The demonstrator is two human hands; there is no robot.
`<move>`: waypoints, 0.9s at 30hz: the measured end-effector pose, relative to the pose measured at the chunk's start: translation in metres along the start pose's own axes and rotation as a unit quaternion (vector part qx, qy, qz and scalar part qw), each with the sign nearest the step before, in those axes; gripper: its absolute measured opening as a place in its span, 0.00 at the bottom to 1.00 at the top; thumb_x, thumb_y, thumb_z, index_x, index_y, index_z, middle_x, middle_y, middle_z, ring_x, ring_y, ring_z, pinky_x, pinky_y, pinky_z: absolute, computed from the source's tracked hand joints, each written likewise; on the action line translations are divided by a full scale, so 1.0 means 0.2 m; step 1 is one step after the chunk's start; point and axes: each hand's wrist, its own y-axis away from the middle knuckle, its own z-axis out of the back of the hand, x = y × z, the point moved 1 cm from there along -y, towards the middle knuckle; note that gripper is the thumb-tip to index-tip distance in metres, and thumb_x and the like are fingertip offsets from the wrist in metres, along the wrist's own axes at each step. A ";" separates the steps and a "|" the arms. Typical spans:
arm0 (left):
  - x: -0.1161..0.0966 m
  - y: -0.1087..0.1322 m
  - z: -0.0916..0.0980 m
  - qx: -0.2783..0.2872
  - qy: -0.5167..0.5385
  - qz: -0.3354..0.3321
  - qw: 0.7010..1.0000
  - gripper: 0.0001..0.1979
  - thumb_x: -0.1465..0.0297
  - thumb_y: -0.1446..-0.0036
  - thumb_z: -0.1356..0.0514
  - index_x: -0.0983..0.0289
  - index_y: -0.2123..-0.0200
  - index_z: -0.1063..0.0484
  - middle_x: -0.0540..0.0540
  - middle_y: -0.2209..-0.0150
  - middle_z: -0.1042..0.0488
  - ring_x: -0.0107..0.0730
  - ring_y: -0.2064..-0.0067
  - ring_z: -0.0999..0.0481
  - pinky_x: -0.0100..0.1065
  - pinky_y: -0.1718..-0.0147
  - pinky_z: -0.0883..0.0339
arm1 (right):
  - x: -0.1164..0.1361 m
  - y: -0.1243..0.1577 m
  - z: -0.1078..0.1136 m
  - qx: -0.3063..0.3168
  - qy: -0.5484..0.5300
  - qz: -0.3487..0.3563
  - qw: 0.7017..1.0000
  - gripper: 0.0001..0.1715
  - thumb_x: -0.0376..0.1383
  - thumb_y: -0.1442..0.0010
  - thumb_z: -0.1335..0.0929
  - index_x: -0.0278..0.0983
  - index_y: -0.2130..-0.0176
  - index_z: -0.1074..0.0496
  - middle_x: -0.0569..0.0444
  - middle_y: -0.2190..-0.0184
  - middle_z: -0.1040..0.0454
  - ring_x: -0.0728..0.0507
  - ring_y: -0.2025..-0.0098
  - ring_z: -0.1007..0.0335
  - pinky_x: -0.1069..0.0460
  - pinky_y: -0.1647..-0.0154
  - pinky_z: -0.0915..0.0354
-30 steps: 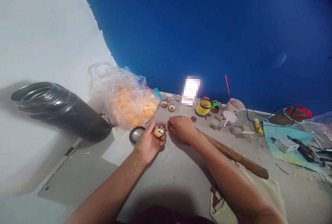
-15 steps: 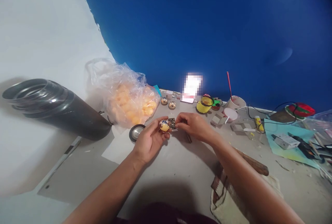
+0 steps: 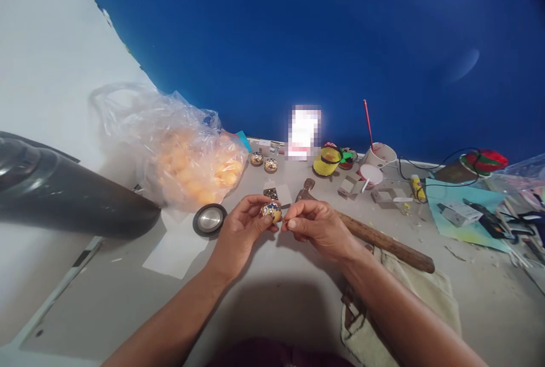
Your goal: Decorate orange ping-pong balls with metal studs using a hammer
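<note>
My left hand [image 3: 242, 231] is closed around a small yellowish ball [image 3: 271, 212], partly covered with shiny mosaic pieces. Close to the ball's right side, my right hand [image 3: 317, 225] has its thumb and forefinger pinched together; what sits between them is too small to make out. Just beyond the ball lies a dark patch of glittering chips [image 3: 271, 193] on pale paper. Two similar balls covered in shiny pieces, a left one [image 3: 256, 158] and a right one [image 3: 271, 165], rest farther back. A hammer [image 3: 383, 239] lies behind and beside my right hand.
At left are a large dark flask [image 3: 76, 191], its round lid [image 3: 210, 220] and a clear bag of orange balls [image 3: 191, 168]. Along the blue wall stand a lit phone [image 3: 304, 131], a yellow cup [image 3: 327, 163] and a white cup [image 3: 380, 155]. Right holds a cloth bag [image 3: 430, 285] and teal sheet [image 3: 438, 199].
My right hand has drawn back from the glittering chips toward me and now pinches beside the ball. The left hand has turned the ball and shifted nearer. The camera view has moved, showing more hammer.
</note>
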 end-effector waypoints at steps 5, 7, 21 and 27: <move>-0.02 0.00 -0.01 -0.018 -0.028 0.004 0.999 0.22 0.69 0.54 0.24 0.63 0.55 0.24 0.55 0.58 0.17 0.33 0.60 0.17 0.30 0.59 0.22 | 0.00 0.00 -0.01 -0.029 -0.001 -0.021 0.999 0.13 0.41 0.53 0.19 0.37 0.70 0.18 0.53 0.74 0.21 0.53 0.77 0.40 0.56 0.78 0.48; -0.02 0.01 -0.01 -0.020 -0.049 0.016 0.998 0.23 0.68 0.54 0.24 0.63 0.54 0.23 0.55 0.58 0.16 0.35 0.58 0.16 0.31 0.57 0.21 | -0.01 -0.01 -0.01 -0.033 -0.007 -0.023 0.999 0.12 0.41 0.53 0.19 0.37 0.70 0.18 0.54 0.74 0.21 0.53 0.77 0.39 0.56 0.78 0.48; -0.02 0.03 0.00 -0.038 -0.155 -0.002 0.987 0.23 0.64 0.54 0.25 0.63 0.53 0.19 0.57 0.57 0.15 0.42 0.58 0.15 0.37 0.54 0.19 | -0.02 -0.01 0.02 -0.059 0.024 -0.049 0.997 0.15 0.41 0.56 0.19 0.35 0.71 0.20 0.56 0.76 0.25 0.54 0.77 0.41 0.56 0.77 0.46; -0.02 0.04 -0.01 -0.043 -0.147 0.003 0.988 0.24 0.63 0.55 0.24 0.62 0.53 0.17 0.58 0.58 0.15 0.45 0.58 0.15 0.39 0.54 0.20 | -0.01 -0.01 0.02 -0.054 0.032 -0.056 0.996 0.14 0.41 0.56 0.19 0.36 0.72 0.20 0.55 0.76 0.24 0.53 0.76 0.40 0.56 0.76 0.45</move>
